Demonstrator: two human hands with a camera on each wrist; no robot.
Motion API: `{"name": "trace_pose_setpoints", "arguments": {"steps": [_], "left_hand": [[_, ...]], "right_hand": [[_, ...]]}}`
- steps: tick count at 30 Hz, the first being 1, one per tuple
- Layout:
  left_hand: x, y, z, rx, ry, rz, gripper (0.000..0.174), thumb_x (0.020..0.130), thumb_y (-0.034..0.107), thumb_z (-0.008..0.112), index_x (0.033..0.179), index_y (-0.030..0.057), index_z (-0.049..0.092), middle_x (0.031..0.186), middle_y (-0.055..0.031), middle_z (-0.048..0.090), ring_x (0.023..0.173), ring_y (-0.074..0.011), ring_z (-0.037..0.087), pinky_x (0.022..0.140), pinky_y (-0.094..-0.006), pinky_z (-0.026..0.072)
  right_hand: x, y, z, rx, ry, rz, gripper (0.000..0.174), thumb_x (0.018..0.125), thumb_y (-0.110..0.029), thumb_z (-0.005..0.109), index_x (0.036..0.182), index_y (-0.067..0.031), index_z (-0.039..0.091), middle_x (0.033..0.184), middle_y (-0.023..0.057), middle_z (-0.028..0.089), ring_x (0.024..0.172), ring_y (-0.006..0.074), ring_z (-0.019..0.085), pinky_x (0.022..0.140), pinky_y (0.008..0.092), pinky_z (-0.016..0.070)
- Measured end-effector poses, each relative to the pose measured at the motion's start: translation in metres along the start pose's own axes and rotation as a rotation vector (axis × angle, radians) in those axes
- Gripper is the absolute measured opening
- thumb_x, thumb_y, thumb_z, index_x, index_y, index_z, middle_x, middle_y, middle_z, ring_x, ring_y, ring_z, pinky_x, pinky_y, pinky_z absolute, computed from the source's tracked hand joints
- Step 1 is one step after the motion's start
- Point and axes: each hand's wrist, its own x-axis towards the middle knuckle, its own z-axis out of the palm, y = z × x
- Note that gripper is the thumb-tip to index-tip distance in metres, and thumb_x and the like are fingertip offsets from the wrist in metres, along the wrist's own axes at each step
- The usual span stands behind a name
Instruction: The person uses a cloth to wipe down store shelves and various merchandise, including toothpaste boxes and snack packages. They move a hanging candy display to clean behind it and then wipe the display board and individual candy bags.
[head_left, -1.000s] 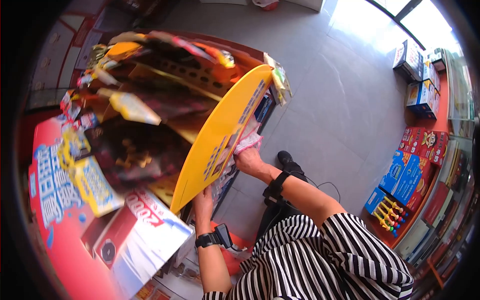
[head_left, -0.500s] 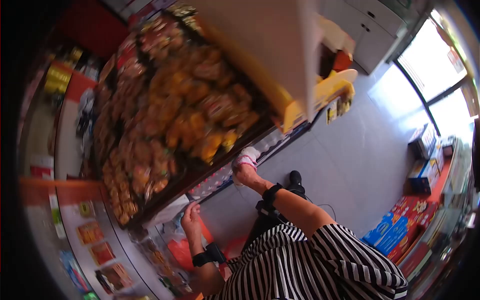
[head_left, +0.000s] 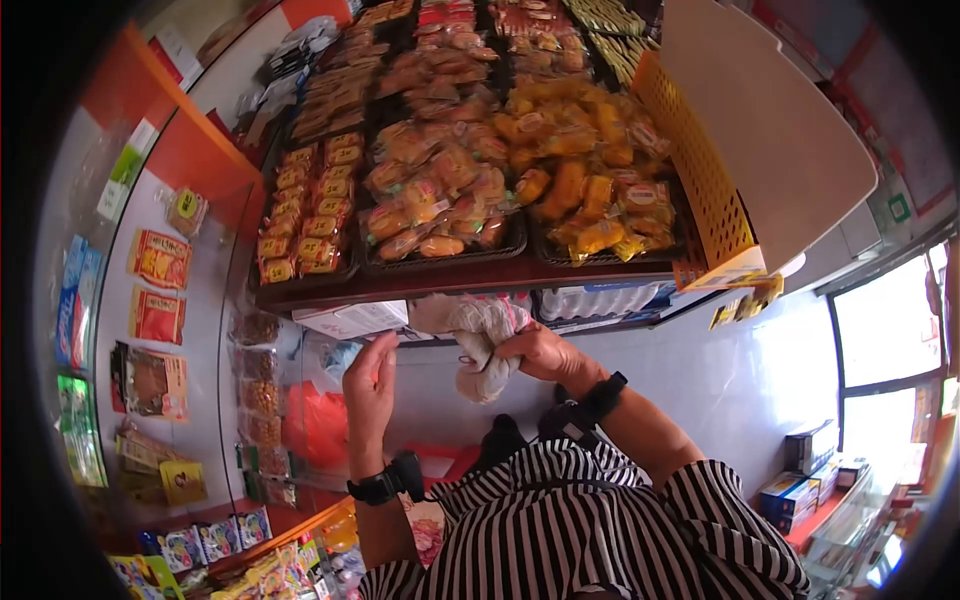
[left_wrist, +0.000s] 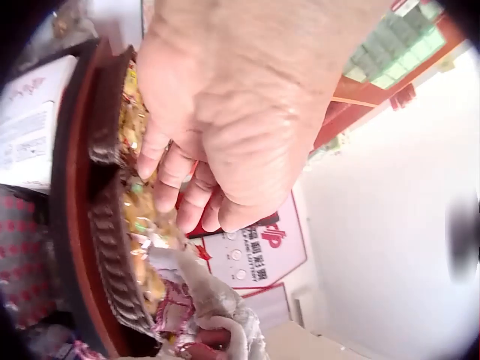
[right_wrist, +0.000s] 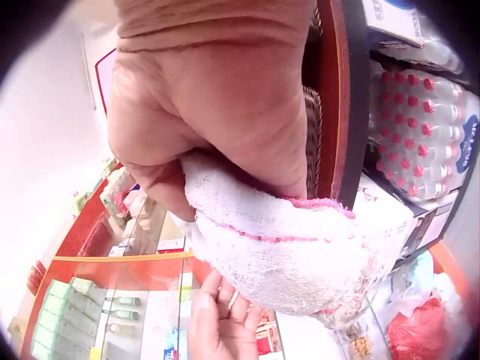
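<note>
My right hand [head_left: 548,355] grips a crumpled white cloth [head_left: 485,350] with pink edging, just in front of the display table's dark red edge [head_left: 450,288]. In the right wrist view the cloth [right_wrist: 277,255] bunches under the curled fingers and hangs down in folds. My left hand [head_left: 370,390] is raised to the left of the cloth, palm turned inward, holding nothing. Its fingers [left_wrist: 174,176] are loosely bent in the left wrist view, with the cloth's folds beyond them. Black trays of wrapped snack cakes [head_left: 440,190] cover the tabletop beyond both hands.
A yellow perforated basket [head_left: 705,170] with a large pale board [head_left: 770,140] stands at the table's right end. Shrink-wrapped bottles [head_left: 600,302] and a white box [head_left: 350,318] sit beneath the tabletop. A glass case [head_left: 215,330] with snack packs lines the left, near a red bag [head_left: 318,420].
My view has swung from the yellow board round to face the snack table. The cloth, still in my right hand, has come to the table's front edge. My left hand has risen beside it.
</note>
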Motion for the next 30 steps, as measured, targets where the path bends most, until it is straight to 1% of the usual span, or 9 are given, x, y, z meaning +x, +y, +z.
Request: {"name": "trace_pose_setpoints", "arguments": {"steps": [2, 7, 14, 16, 21, 22, 24, 26, 30], "left_hand": [[0.008, 0.035, -0.007, 0.080, -0.036, 0.227, 0.024, 0.089, 0.004, 0.054, 0.112, 0.0002, 0.058, 0.099, -0.0124, 0.066, 0.088, -0.0187, 0.063, 0.080, -0.0291, 0.0483], [0.011, 0.070, -0.003, -0.067, -0.104, 0.210, 0.031, 0.089, 0.009, 0.057, 0.118, 0.0010, 0.055, 0.106, -0.0132, 0.064, 0.094, -0.0198, 0.061, 0.079, -0.0313, 0.0489], [0.042, 0.043, 0.039, -0.755, -0.373, -0.269, 0.062, 0.087, 0.043, 0.062, 0.135, 0.0078, 0.043, 0.121, -0.0033, 0.054, 0.101, -0.0132, 0.054, 0.086, -0.0271, 0.0440], [0.046, 0.065, 0.049, -0.743, -0.556, -0.165, 0.055, 0.088, 0.036, 0.062, 0.132, 0.0072, 0.047, 0.115, -0.0016, 0.056, 0.098, -0.0096, 0.053, 0.083, -0.0244, 0.0435], [0.063, 0.087, 0.092, -0.540, -0.125, 0.062, 0.012, 0.087, 0.005, 0.059, 0.099, 0.0034, 0.058, 0.097, -0.0023, 0.060, 0.091, -0.0105, 0.055, 0.083, -0.0239, 0.0426], [0.064, 0.091, 0.099, -0.540, -0.137, 0.055, 0.012, 0.087, 0.005, 0.059, 0.099, 0.0034, 0.058, 0.097, -0.0023, 0.060, 0.091, -0.0105, 0.055, 0.083, -0.0239, 0.0426], [0.066, 0.099, 0.110, -0.312, -0.061, 0.378, 0.014, 0.085, -0.002, 0.057, 0.098, 0.0025, 0.057, 0.099, -0.0066, 0.060, 0.092, -0.0152, 0.057, 0.084, -0.0263, 0.0433], [0.057, 0.102, 0.123, -0.077, -0.214, 0.548, 0.020, 0.077, -0.004, 0.060, 0.094, 0.0061, 0.058, 0.107, -0.0094, 0.060, 0.102, -0.0247, 0.056, 0.091, -0.0325, 0.0428], [0.032, 0.094, 0.151, 0.292, -0.792, 0.757, 0.025, 0.073, 0.008, 0.069, 0.097, 0.0090, 0.064, 0.110, -0.0017, 0.060, 0.105, -0.0264, 0.054, 0.091, -0.0380, 0.0437]], "right_hand": [[-0.002, -0.006, 0.008, -0.096, -0.106, 0.000, 0.053, 0.071, 0.003, 0.048, 0.123, 0.0020, 0.050, 0.113, 0.0098, 0.059, 0.108, 0.0205, 0.055, 0.095, 0.0324, 0.0406], [-0.013, -0.025, 0.027, 0.052, -0.116, 0.087, 0.055, 0.069, 0.005, 0.050, 0.124, 0.0013, 0.050, 0.115, 0.0111, 0.060, 0.110, 0.0215, 0.055, 0.098, 0.0323, 0.0391], [-0.021, -0.050, 0.013, -0.192, -0.089, 0.069, 0.055, 0.075, 0.003, 0.056, 0.128, -0.0032, 0.048, 0.116, 0.0078, 0.060, 0.106, 0.0187, 0.056, 0.096, 0.0322, 0.0403], [-0.025, -0.061, 0.001, -0.345, -0.049, 0.086, 0.053, 0.076, 0.001, 0.058, 0.128, -0.0042, 0.049, 0.115, 0.0066, 0.060, 0.104, 0.0171, 0.056, 0.095, 0.0315, 0.0409], [-0.026, -0.051, -0.054, -0.461, 0.156, 0.146, 0.041, 0.082, -0.008, 0.057, 0.122, -0.0013, 0.053, 0.108, 0.0058, 0.062, 0.099, 0.0131, 0.055, 0.088, 0.0280, 0.0430], [-0.028, -0.050, -0.062, -0.597, 0.212, 0.149, 0.040, 0.084, -0.011, 0.056, 0.122, 0.0000, 0.054, 0.104, 0.0064, 0.062, 0.095, 0.0133, 0.055, 0.085, 0.0285, 0.0441], [-0.036, -0.044, -0.081, -0.763, 0.247, 0.216, 0.036, 0.086, -0.017, 0.056, 0.117, 0.0022, 0.056, 0.100, 0.0074, 0.062, 0.090, 0.0135, 0.056, 0.079, 0.0301, 0.0454], [-0.039, -0.022, -0.106, -0.627, 0.304, 0.224, 0.033, 0.087, -0.020, 0.056, 0.111, 0.0024, 0.059, 0.102, 0.0088, 0.061, 0.086, 0.0137, 0.056, 0.074, 0.0297, 0.0465], [-0.052, -0.005, -0.142, -0.246, 0.422, 0.095, 0.028, 0.087, -0.019, 0.049, 0.104, 0.0015, 0.059, 0.096, 0.0106, 0.060, 0.079, 0.0195, 0.061, 0.064, 0.0348, 0.0515]]}}
